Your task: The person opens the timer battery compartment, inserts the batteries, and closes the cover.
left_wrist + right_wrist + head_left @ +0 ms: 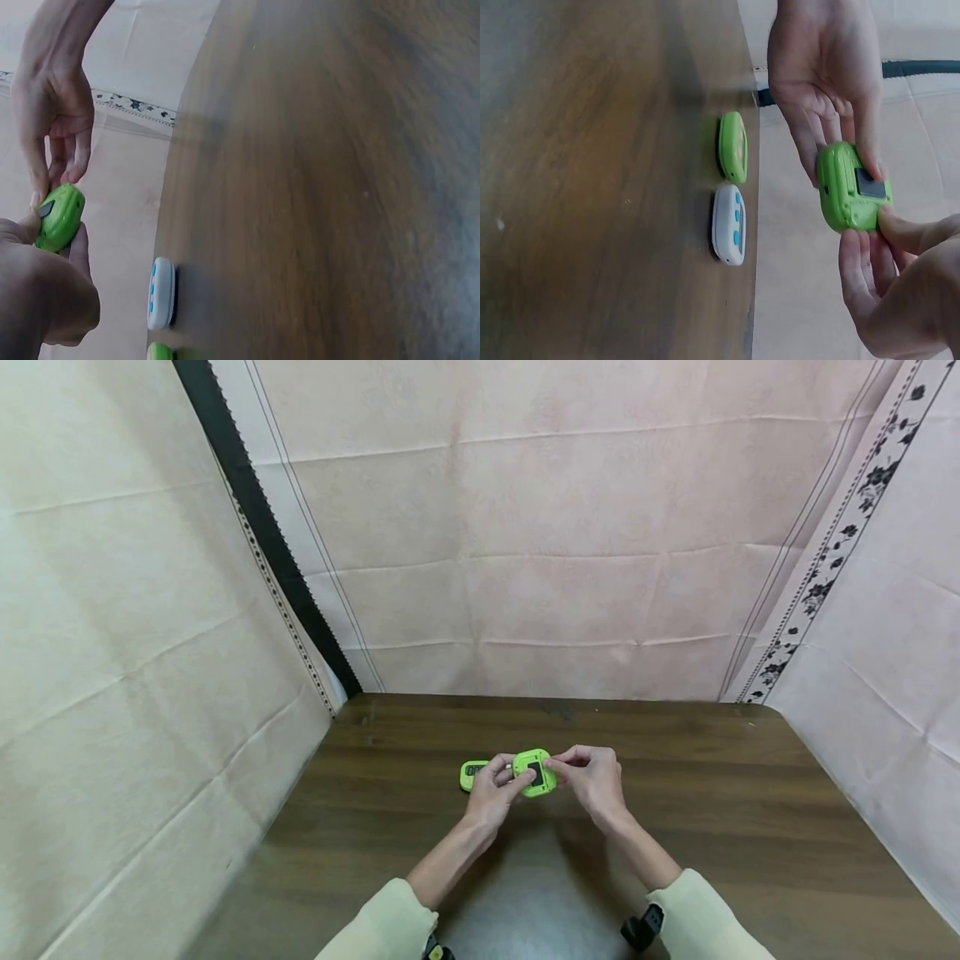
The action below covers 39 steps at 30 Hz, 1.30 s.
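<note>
A small lime-green digital timer (529,757) is held between both hands above the table, its back with a dark square panel (869,184) facing me. My left hand (489,793) grips its left side, with the thumb on the back face. From the right, my right hand (598,783) pinches its edge between thumb and fingers. Beyond the left hand, a second green timer (468,774) lies on the table. A white timer with blue buttons (724,225) lies beside it in the right wrist view; the left hand mostly hides it in the head view.
The brown wooden table (420,727) reaches back to a pale hanging cloth (555,527). More cloth hangs along the left (135,693) and right sides. Dark devices (642,928) are strapped at the wrists, over light sleeves.
</note>
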Available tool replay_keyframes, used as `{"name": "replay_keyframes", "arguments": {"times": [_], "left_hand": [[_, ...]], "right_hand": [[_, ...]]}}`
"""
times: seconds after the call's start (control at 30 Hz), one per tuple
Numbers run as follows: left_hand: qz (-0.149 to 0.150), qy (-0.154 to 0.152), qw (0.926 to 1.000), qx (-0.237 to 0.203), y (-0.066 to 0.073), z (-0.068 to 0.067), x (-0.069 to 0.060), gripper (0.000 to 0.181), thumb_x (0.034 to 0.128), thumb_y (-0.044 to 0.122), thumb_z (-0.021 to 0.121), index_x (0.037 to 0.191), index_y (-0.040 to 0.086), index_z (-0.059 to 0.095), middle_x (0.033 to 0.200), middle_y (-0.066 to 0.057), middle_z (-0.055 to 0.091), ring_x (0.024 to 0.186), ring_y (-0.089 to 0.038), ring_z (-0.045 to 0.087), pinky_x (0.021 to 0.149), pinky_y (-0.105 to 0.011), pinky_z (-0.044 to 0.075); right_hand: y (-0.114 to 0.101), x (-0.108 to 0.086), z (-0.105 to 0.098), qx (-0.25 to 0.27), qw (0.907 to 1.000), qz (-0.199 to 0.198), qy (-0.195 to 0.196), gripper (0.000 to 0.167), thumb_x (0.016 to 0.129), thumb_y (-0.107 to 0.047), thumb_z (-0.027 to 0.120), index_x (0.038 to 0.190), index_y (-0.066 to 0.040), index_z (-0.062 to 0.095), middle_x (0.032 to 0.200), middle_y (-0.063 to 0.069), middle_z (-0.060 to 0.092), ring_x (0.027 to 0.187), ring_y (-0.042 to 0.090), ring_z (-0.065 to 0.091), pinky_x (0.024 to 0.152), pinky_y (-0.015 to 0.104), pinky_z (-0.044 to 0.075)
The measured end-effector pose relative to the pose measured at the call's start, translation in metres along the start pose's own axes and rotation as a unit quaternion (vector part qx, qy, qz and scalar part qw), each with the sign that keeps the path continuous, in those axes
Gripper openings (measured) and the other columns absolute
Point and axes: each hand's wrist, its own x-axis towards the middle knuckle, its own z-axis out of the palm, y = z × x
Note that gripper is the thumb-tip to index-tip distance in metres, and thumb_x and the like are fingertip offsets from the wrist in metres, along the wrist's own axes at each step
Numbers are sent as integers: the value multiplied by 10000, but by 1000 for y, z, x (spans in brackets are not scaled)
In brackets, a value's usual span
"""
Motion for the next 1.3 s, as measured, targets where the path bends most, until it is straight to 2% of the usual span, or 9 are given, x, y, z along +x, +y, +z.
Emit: {"name": "replay_keyframes", "arguments": {"times": [0.13, 0.33, 0.4, 0.53, 0.67, 0.8, 0.9, 1.0, 1.3], "left_hand": [[2, -172, 9998, 80, 0, -3, 1, 287, 989, 147, 785, 1201, 3, 656, 1111, -129, 791, 853, -98, 687, 763, -293, 544], [-10, -382, 9993, 32, 1, -7, -1, 275, 991, 136, 781, 1198, 6, 657, 1129, -140, 788, 912, -133, 727, 815, -326, 595], [-26, -421, 9991, 43, 1, -8, -2, 274, 992, 127, 777, 1197, -6, 653, 1133, -155, 784, 911, -139, 728, 827, -345, 602], [-96, -356, 9993, 8, 3, -7, -5, 279, 990, 122, 779, 1199, -18, 657, 1130, -165, 783, 920, -144, 737, 822, -310, 604], [-84, -223, 9997, -36, 5, -4, -7, 273, 984, 105, 783, 1199, -21, 670, 1110, -160, 787, 929, -149, 738, 811, -290, 603], [-112, -202, 9997, -38, 4, -3, -9, 261, 976, 91, 788, 1191, -9, 679, 1082, -142, 792, 907, -144, 734, 808, -306, 599], [-114, -234, 9997, 1, 4, -2, -10, 268, 976, 100, 791, 1198, 1, 677, 1072, -130, 794, 884, -133, 730, 797, -308, 590], [-58, -228, 9997, 77, 3, -2, -11, 278, 985, 116, 784, 1208, 0, 667, 1069, -129, 794, 864, -123, 717, 775, -307, 574], [49, 42, 10000, -20, 1, 3, -9, 283, 990, 121, 779, 1193, -32, 654, 1096, -172, 782, 808, -94, 669, 690, -237, 507]], "right_hand": [[-2, 4, -6, 382, 9979, 345, -396, 122, 893, -62, 869, 919, 29, 791, 854, 128, 742, 709, 297, 716, 611, 274, 616], [1, 7, -14, 1161, 9815, 1184, -961, 182, 924, -65, 842, 973, 77, 739, 850, 141, 718, 703, 218, 714, 678, 334, 647], [1, 4, -14, 1094, 9832, 1073, -988, 169, 923, -53, 839, 963, 79, 741, 848, 153, 718, 699, 227, 726, 681, 348, 652], [-1, -5, -11, 398, 9963, 153, -745, 119, 909, -20, 841, 929, 58, 754, 832, 159, 730, 702, 302, 759, 646, 341, 649], [-3, -11, -10, -75, 9979, -372, -527, 83, 891, 45, 829, 934, 48, 758, 841, 149, 753, 751, 321, 775, 643, 312, 643], [-1, -11, -14, 309, 9968, 71, -733, 107, 895, 77, 812, 984, 86, 753, 913, 180, 756, 804, 288, 773, 727, 383, 654], [2, -6, -18, 761, 9912, 618, -889, 128, 904, 65, 808, 1016, 102, 759, 974, 203, 750, 828, 282, 777, 789, 445, 647], [2, -3, -21, 993, 9863, 884, -977, 142, 905, 52, 811, 1027, 109, 766, 998, 212, 751, 820, 291, 784, 801, 455, 643], [-2, -9, -9, 839, 9930, 638, -524, 96, 889, 58, 826, 971, 92, 789, 922, 188, 760, 757, 271, 783, 744, 426, 649]]}}
